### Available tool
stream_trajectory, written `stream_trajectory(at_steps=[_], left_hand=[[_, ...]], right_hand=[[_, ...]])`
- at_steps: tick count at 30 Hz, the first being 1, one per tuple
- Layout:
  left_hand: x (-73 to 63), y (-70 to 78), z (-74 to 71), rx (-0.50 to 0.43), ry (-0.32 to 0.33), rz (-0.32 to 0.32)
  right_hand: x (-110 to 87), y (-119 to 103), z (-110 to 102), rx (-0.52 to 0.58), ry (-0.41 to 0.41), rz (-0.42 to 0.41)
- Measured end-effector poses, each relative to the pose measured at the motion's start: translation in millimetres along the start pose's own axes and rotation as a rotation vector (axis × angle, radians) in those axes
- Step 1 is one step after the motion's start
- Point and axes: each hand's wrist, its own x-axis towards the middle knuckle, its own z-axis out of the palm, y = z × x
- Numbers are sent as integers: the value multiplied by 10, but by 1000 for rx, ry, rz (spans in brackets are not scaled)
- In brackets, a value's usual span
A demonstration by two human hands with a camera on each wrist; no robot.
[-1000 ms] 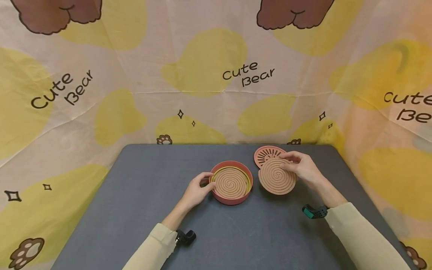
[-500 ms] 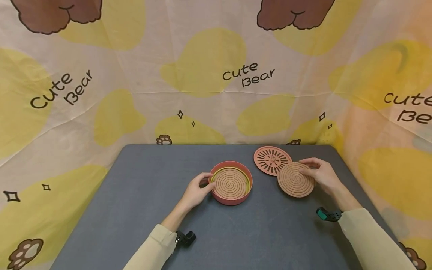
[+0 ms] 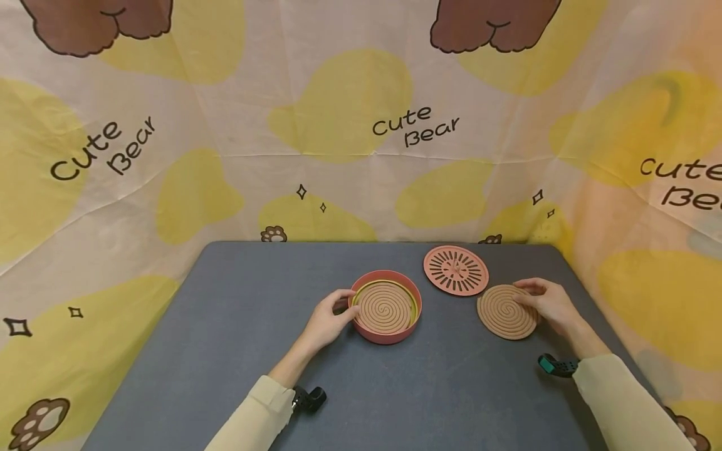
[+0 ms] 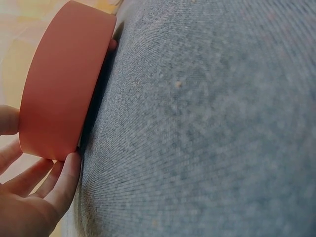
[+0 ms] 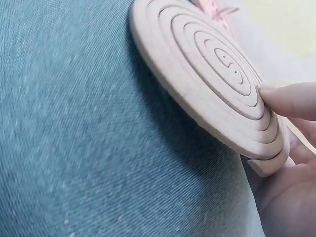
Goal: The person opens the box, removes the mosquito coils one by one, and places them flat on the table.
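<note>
My left hand grips the left side of a round red mosquito coil box, thumb over the rim and fingers along the outer wall. Inside the box lies a tan mosquito coil within a yellow inner ring. To the right, my right hand pinches a second mosquito coil by its right edge. The right wrist view shows the thumb on top of this coil and fingers below, with a shadow under it. In the left wrist view, fingertips reach the lower edge of the box wall.
A pink slotted lid lies flat near the back edge of the grey table, between the box and the right-hand coil. A patterned cloth hangs behind and at both sides. A dark band with a camera sits at the left wrist.
My right hand has carried its mosquito coil rightward and lower, away from the lid, which now shows fully. My left hand and the box have stayed in place.
</note>
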Motion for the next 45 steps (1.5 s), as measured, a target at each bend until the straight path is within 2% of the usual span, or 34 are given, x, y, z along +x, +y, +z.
stream_trajectory(at_steps=[3,10,25,29,38,45], left_hand=[[-2,4,-1,5,-3,-4],[-10,5,-6,2,-1,2],[-10,9,-16,1,0,25],[-6,17,-16,3,-4,11],[0,30,-16,12,-5,-3],[5,12,-12,9,-4,-1]], right_hand=[[5,55,0,-66,0,-13],[19,102,27,-254,25,-121],[43,-150,10,-342,114,-195],[45,-262,48,-313,98,-198],[5,-566,270,-148,60,-199],[22,-721,486,-71,-17,-179]])
